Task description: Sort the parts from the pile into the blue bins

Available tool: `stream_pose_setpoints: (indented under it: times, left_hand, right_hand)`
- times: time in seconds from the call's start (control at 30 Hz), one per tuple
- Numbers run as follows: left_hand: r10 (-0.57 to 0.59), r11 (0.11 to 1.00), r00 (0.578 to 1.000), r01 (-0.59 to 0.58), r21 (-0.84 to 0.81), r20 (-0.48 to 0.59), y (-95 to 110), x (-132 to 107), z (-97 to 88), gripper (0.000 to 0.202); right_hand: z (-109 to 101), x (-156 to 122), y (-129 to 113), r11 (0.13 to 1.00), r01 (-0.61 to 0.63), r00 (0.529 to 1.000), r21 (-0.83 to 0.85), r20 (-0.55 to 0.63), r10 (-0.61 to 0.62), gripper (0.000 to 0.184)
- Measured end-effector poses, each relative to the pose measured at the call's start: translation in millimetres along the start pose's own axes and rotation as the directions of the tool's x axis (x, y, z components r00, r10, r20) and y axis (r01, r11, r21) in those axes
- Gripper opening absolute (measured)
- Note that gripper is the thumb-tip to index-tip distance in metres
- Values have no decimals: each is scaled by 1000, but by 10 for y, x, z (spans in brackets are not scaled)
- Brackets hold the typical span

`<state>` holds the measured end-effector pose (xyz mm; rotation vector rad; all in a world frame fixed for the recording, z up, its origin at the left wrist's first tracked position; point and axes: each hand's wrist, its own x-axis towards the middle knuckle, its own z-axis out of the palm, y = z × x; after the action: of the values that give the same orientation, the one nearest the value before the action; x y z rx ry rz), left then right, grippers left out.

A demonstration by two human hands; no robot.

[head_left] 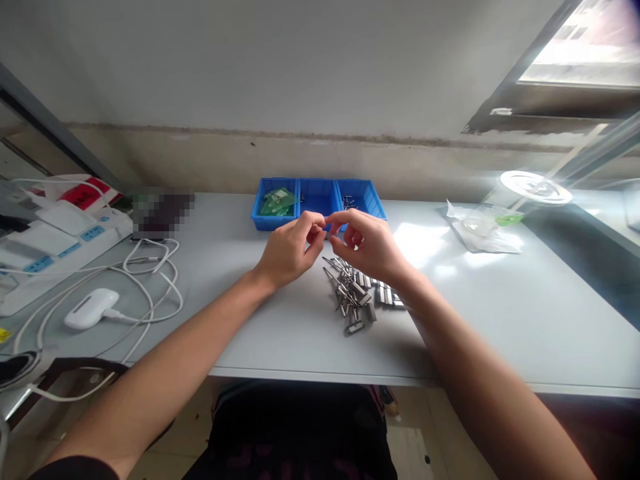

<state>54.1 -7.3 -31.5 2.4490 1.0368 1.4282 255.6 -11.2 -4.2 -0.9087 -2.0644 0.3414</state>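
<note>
My left hand (293,247) and my right hand (367,241) meet fingertip to fingertip over the table. Both are closed in a pinch, and whatever they hold between them is too small to make out. Just below my right hand lies a loose pile of shiny metal parts (347,290), some with thin shafts and some with block-shaped ends. Silver rectangular pieces (387,295) lie beside it, partly hidden by my right forearm. Behind my hands stands a blue three-compartment tray (320,189). Green packets (277,201) fill its left compartment, and small dark metal pieces (349,201) lie in the right one.
At the left are a white power strip (65,247), tangled white cables (150,287) and a white earbud case (91,308). A plastic packet (483,228) lies at the right, near a clear container with a white lid (536,187). The wall rises behind the table.
</note>
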Motion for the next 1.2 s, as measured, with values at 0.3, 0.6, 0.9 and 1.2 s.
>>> stream_pose_setpoints:
  times: [0.3,0.6,0.9,1.2]
  left_hand:
    - [10,999,1000,-9,-32,18,7,-9,-10,10]
    - [-92,995,944,73,72,317,47,15,-71,12]
    - [-19,1000,834,4,28,552,104,14,-91,15]
    - [-9,1000,786,23,-14,618,127,24,-138,6]
  right_hand:
    - [84,-16,11,999,-25,998,22,60,23,27]
    - [-156,40,10,948,-271,960,166,-33,280,14]
    - [-346,107,200,706,-474,753,526,-172,635,26]
    - [-291,88,331,501,-627,590,596,-56,805,34]
